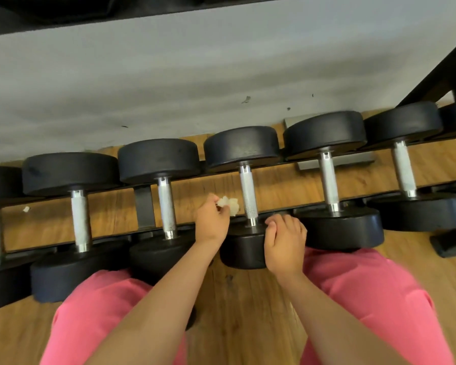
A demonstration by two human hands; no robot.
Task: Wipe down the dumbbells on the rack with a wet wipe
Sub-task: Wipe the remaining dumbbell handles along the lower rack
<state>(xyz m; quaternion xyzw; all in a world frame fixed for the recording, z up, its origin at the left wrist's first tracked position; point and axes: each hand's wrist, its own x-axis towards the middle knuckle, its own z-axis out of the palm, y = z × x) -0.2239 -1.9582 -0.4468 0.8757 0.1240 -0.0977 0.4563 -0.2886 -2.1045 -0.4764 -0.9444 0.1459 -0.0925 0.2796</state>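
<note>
A row of black round-headed dumbbells with knurled silver handles (166,204) lies across a low black metal rack (142,206), each with one head far, by the grey wall (169,88), and one head near the person. The middle dumbbell (248,193) sits straight ahead, between the person's knees in pink trousers (366,293).

The left hand (212,223) reaches over the near rail, its fingertips and thumb pinching a small crumpled white wet wipe (229,204). The wipe sits in the gap between two handles, just left of the middle dumbbell's handle and about level with its near half. I cannot tell whether it touches the metal.

The right hand (284,242) rests on the near head of the middle dumbbell, at its right side, with the fingers bent over the head's far edge and gripping it. The next dumbbell to the right (327,180) is larger, and its near head lies just beside that hand.

The brown wooden floor (234,312) shows under the rack and between the knees. A tiny white scrap (26,208) lies on it far to the left, between two handles. A grey metal plate (337,160) lies under the rack on the right.
</note>
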